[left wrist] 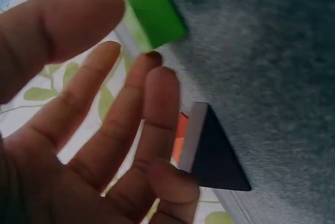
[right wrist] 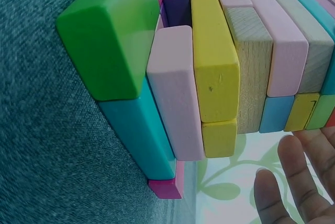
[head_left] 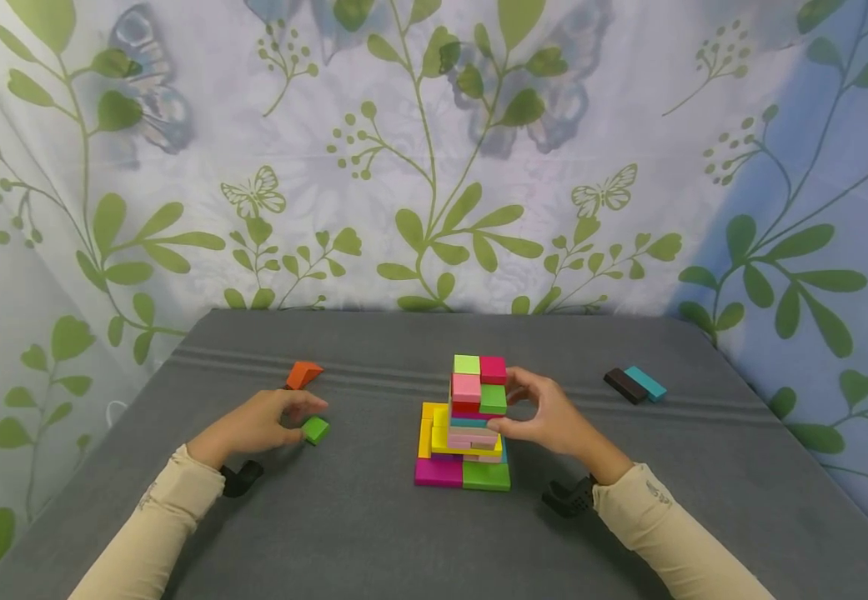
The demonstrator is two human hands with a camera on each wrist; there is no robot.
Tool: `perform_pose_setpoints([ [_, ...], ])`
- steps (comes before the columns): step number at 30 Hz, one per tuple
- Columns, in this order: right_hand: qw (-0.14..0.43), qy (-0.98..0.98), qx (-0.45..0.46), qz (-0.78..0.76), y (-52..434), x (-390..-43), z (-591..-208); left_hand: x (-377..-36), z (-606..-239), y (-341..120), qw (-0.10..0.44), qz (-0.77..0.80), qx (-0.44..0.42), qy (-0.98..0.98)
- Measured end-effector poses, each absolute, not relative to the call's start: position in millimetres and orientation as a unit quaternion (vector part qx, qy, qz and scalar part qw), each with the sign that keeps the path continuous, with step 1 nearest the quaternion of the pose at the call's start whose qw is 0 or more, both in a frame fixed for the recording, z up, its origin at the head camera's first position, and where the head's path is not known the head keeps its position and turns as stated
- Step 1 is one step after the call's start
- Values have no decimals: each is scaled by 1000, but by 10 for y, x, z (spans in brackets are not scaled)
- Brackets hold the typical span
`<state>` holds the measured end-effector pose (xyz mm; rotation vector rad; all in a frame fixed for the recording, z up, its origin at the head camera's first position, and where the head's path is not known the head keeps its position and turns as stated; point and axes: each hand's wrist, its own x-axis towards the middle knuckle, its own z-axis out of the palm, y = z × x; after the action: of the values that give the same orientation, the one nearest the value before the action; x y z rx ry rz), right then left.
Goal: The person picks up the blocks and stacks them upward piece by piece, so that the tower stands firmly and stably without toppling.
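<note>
A tower of coloured wooden blocks (head_left: 476, 429) stands on the grey cloth, wide at its base and narrower above. Beside its right side is my right hand (head_left: 542, 412), the thumb at the front edge and the other fingers toward the back. In the right wrist view, the fingers (right wrist: 293, 177) look extended near the blocks; exact contact is hard to tell. My left hand (head_left: 268, 423) hovers by a small green block (head_left: 316, 430), its thumb tip close to it. Through the left wrist camera, the green block (left wrist: 152, 9) lies beyond the loosely bent fingers, not enclosed by them.
Behind the left hand sit an orange block (head_left: 303, 374) and a dark triangular block (left wrist: 217, 153). A dark brown block (head_left: 625, 386) and a turquoise block (head_left: 645, 382) lie side by side at the right. A leaf-patterned curtain (head_left: 434, 167) hangs behind the table.
</note>
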<state>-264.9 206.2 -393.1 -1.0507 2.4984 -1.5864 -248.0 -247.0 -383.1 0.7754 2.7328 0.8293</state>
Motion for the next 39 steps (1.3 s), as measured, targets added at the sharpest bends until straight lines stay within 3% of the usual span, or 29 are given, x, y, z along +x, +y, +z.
perform_pose_setpoints([
  [20, 4, 798, -331, -504, 2056, -2643, -3917, -2570, -3894, -2143, 73, 261, 307, 912],
  [26, 4, 795, -332, -508, 2064, -2635, -3921, -2600, -3760, -1884, 11, 302, 340, 891],
  [34, 4, 795, -331, -508, 2074, -2628, -3915, -2609, -3325, -1393, -113, 396, 371, 833],
  [39, 1, 791, -338, -510, 2072, -2640, -3920, -2597, -3190, -1068, -143, 415, 408, 801],
])
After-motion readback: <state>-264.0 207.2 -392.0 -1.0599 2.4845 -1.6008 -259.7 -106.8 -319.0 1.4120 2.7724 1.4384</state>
